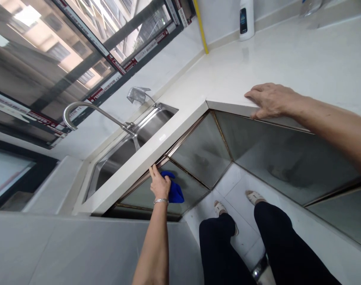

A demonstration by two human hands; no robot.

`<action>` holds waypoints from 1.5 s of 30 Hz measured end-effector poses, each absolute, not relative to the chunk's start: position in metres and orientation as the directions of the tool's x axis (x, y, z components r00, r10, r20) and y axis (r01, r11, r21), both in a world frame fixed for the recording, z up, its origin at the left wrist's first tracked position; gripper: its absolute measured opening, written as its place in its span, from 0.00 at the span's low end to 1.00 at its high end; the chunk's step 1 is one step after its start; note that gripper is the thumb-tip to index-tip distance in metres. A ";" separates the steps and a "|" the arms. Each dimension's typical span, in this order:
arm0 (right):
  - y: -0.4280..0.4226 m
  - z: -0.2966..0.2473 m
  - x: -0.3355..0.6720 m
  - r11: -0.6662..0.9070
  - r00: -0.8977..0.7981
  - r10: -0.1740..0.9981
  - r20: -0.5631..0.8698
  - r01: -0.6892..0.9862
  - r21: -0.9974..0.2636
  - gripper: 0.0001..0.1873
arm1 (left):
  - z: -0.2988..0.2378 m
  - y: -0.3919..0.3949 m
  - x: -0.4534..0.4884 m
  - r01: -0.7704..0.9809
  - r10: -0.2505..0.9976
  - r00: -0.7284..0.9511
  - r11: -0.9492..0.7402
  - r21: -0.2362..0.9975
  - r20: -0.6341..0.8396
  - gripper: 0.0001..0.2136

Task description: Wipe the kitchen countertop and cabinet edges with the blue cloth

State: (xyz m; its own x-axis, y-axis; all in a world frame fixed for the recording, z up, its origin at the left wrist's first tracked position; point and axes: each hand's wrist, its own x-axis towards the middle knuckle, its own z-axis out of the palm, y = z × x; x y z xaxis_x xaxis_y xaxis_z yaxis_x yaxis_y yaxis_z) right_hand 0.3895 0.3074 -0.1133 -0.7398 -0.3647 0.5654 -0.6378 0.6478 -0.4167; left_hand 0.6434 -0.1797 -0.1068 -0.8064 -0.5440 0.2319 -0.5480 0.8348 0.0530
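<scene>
My left hand (159, 183) is closed on a blue cloth (174, 190) and presses it against the top edge of a grey glass cabinet door (144, 194) just under the white countertop (257, 67). A thin bracelet sits on that wrist. My right hand (271, 99) lies flat with fingers stretched out on the countertop's front edge, above another glass cabinet door (281, 154), holding nothing.
A steel sink (123, 152) with a curved tap (91, 109) is set into the counter below a large window (64, 51). A white bottle (246, 18) stands at the counter's back by a yellow pipe (201, 25). My legs and sandalled feet stand on white floor tiles (236, 186).
</scene>
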 end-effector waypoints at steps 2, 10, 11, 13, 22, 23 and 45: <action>0.305 -0.111 0.391 0.702 -0.796 -0.346 0.497 -0.570 -0.426 0.40 | -0.106 -0.180 0.645 -0.545 -0.541 -0.809 0.837 0.051 0.228 0.38; 0.278 -0.068 0.463 0.609 -0.647 -0.412 0.642 -0.720 -0.334 0.40 | -0.103 -0.175 0.644 -0.550 -0.557 -0.801 0.829 0.095 0.218 0.37; 0.266 -0.067 0.479 0.592 -0.594 -0.427 0.681 -0.753 -0.286 0.42 | -0.103 -0.174 0.644 -0.550 -0.560 -0.800 0.828 0.107 0.216 0.37; 0.230 -0.074 0.507 0.575 -0.553 -0.446 0.704 -0.780 -0.248 0.44 | -0.104 -0.174 0.644 -0.550 -0.564 -0.798 0.826 0.127 0.213 0.37; 0.013 -0.144 0.515 0.384 -0.464 -0.693 0.552 -0.885 -0.263 0.49 | -0.109 -0.179 0.644 -0.551 -0.568 -0.800 0.823 0.138 0.191 0.37; -0.003 -0.146 0.511 0.388 -0.467 -0.692 0.551 -0.884 -0.262 0.50 | -0.110 -0.179 0.643 -0.553 -0.570 -0.800 0.822 0.140 0.188 0.38; -0.072 -0.158 0.541 0.651 -0.738 -0.430 0.520 -0.653 -0.387 0.41 | -0.120 -0.180 0.642 -0.548 -0.565 -0.799 0.825 0.139 0.207 0.38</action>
